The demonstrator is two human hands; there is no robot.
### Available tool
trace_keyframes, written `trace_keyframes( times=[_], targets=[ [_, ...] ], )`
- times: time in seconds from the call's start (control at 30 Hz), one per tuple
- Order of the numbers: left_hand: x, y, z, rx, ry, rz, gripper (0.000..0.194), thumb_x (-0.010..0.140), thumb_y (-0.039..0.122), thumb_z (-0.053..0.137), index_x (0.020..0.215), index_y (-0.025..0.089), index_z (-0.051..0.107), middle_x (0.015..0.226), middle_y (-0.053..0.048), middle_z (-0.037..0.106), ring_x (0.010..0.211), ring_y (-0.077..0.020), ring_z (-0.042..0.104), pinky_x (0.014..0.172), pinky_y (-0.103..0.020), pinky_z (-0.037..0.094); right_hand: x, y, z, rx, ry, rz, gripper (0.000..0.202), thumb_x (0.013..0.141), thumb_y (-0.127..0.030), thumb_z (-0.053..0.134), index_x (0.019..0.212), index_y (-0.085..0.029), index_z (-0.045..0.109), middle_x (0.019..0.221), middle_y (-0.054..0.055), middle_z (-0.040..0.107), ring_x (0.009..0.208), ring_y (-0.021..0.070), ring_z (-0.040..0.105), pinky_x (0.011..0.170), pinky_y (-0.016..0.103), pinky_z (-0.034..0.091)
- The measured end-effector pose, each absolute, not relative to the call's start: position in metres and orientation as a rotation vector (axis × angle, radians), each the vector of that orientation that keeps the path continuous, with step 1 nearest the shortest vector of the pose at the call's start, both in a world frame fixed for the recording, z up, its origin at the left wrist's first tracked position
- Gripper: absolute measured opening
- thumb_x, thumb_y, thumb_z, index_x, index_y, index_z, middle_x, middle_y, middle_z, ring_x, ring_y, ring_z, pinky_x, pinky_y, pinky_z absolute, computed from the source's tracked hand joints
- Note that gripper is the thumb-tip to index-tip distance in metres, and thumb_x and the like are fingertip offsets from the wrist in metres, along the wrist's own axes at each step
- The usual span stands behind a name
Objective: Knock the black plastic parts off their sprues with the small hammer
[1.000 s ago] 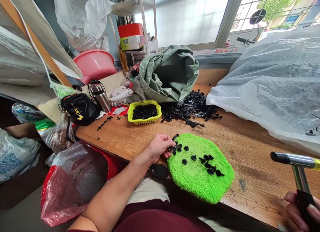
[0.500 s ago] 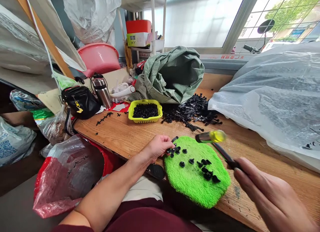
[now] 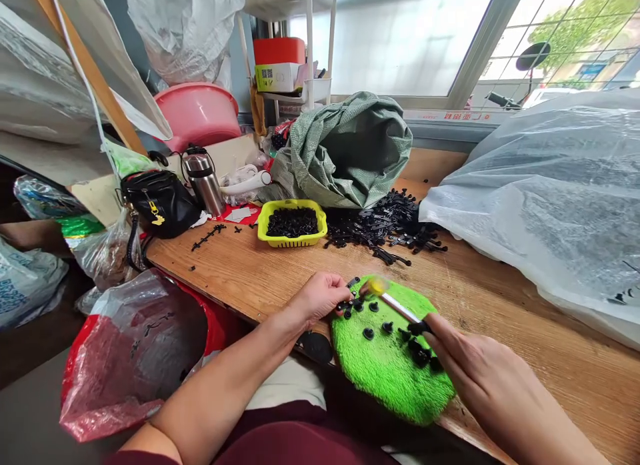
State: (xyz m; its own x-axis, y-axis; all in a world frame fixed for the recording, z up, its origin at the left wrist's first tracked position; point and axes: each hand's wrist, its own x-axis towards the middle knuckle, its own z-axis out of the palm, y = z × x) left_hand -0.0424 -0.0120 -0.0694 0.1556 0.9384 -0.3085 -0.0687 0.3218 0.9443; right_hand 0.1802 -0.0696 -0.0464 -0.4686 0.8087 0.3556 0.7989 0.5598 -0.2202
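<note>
My right hand [image 3: 465,358] grips the dark handle of a small hammer [image 3: 400,309], whose blurred yellow head is low over the far left part of a fluffy green mat [image 3: 400,398]. At the mat's left edge, my left hand [image 3: 327,297] pinches a black plastic part [image 3: 349,306] between thumb and fingertips; its exact shape is partly hidden. Close to those fingers lie more small black pieces. Several black plug-like pieces [image 3: 369,333] stand or lie on the mat, some of them behind my right hand and the hammer handle.
Behind the mat are a yellow basket [image 3: 293,240] of black pieces, a heap of black plastic parts [image 3: 385,218] and an open green woven sack [image 3: 305,145]. Plastic sheeting [image 3: 550,211] covers the right side. A steel flask [image 3: 205,185] and black bag [image 3: 163,208] stand left; a red-edged plastic bag [image 3: 120,358] hangs below.
The hammer has swung left and down, bringing its head from the mat's far right side to near my left fingers. My left hand stays in place, still pinching the black part.
</note>
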Motion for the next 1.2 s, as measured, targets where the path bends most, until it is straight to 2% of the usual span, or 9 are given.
trace_keyframes(
  times=[0.13, 0.27, 0.37, 0.53, 0.73, 0.87, 1.0, 1.1, 1.2],
  targets=[
    [-0.043, -0.014, -0.069, 0.989, 1.185, 0.905, 0.024, 0.068, 0.004, 0.056, 0.05, 0.015, 0.044, 0.041, 0.007, 0.044, 0.034, -0.0031, 0.04, 0.036, -0.014, 0.028, 0.175, -0.071, -0.049, -1.375, -2.397, -0.005, 0.031, 0.096, -0.037, 0.026, 0.075, -0.026, 0.046, 0.046, -0.001, 0.053, 0.04, 0.0226, 0.056, 0.038, 0.03, 0.033],
    [-0.047, -0.016, -0.067, 1.004, 1.17, 0.897, 0.026, 0.069, 0.013, 0.065, 0.052, 0.015, 0.045, 0.041, 0.006, 0.048, 0.032, -0.0033, 0.041, 0.032, -0.013, 0.022, 0.177, -0.079, -0.04, -1.303, -2.338, 0.06, 0.035, 0.097, -0.04, 0.027, 0.073, -0.027, 0.049, 0.049, 0.0, 0.056, 0.04, 0.0212, 0.056, 0.037, 0.028, 0.036],
    [-0.049, -0.013, -0.064, 0.935, 1.09, 0.957, 0.026, 0.068, 0.017, 0.071, 0.057, 0.014, 0.048, 0.049, 0.002, 0.058, 0.034, -0.0035, 0.046, 0.034, -0.013, 0.031, 0.188, -0.087, -0.03, -1.281, -2.085, 0.213, 0.035, 0.097, -0.045, 0.033, 0.072, -0.027, 0.049, 0.048, -0.002, 0.052, 0.041, 0.0184, 0.054, 0.038, 0.026, 0.039],
    [-0.041, -0.002, -0.056, 0.863, 1.009, 0.96, 0.022, 0.064, 0.01, 0.078, 0.067, 0.01, 0.056, 0.055, -0.004, 0.065, 0.04, -0.0057, 0.056, 0.042, -0.014, 0.043, 0.213, -0.095, -0.034, -1.409, -1.848, 0.395, 0.044, 0.09, -0.06, 0.041, 0.066, -0.025, 0.053, 0.044, -0.003, 0.044, 0.035, 0.0157, 0.042, 0.033, 0.026, 0.037],
    [-0.03, 0.001, -0.058, 0.873, 1.036, 0.903, 0.021, 0.067, 0.011, 0.077, 0.066, 0.01, 0.056, 0.053, -0.003, 0.064, 0.039, -0.0048, 0.054, 0.042, -0.013, 0.043, 0.227, -0.097, -0.06, -1.474, -1.768, 0.464, 0.044, 0.09, -0.061, 0.042, 0.077, -0.024, 0.062, 0.053, 0.0, 0.057, 0.044, 0.0182, 0.052, 0.043, 0.027, 0.044],
    [-0.029, 0.0, -0.06, 0.907, 1.047, 0.898, 0.02, 0.067, 0.01, 0.076, 0.066, 0.009, 0.056, 0.053, -0.003, 0.064, 0.037, -0.0049, 0.052, 0.041, -0.014, 0.041, 0.223, -0.096, -0.055, -1.423, -1.821, 0.477, 0.051, 0.087, -0.068, 0.041, 0.073, -0.024, 0.062, 0.053, 0.001, 0.06, 0.041, 0.0184, 0.054, 0.039, 0.027, 0.045],
    [-0.028, 0.0, -0.057, 0.922, 1.088, 0.864, 0.016, 0.071, 0.007, 0.071, 0.066, 0.009, 0.056, 0.05, -0.003, 0.063, 0.036, -0.0046, 0.051, 0.04, -0.013, 0.04, 0.225, -0.094, -0.063, -1.377, -1.86, 0.425, 0.045, 0.091, -0.06, 0.04, 0.077, -0.026, 0.063, 0.058, 0.001, 0.063, 0.047, 0.0202, 0.058, 0.041, 0.027, 0.046],
    [-0.027, 0.001, -0.054, 0.919, 1.106, 0.844, 0.016, 0.075, 0.004, 0.064, 0.065, 0.01, 0.055, 0.049, -0.002, 0.063, 0.035, -0.0038, 0.05, 0.039, -0.013, 0.039, 0.232, -0.093, -0.075, -1.38, -1.896, 0.398, 0.038, 0.095, -0.053, 0.038, 0.09, -0.027, 0.065, 0.067, 0.002, 0.067, 0.056, 0.0217, 0.062, 0.046, 0.028, 0.047],
    [-0.027, 0.001, -0.052, 0.92, 1.101, 0.84, 0.016, 0.077, 0.002, 0.061, 0.064, 0.009, 0.055, 0.05, -0.002, 0.063, 0.035, -0.0032, 0.05, 0.039, -0.012, 0.039, 0.233, -0.092, -0.078, -1.38, -1.929, 0.394, 0.038, 0.096, -0.052, 0.036, 0.093, -0.027, 0.064, 0.067, 0.002, 0.066, 0.055, 0.022, 0.062, 0.045, 0.028, 0.046]
  ],
)
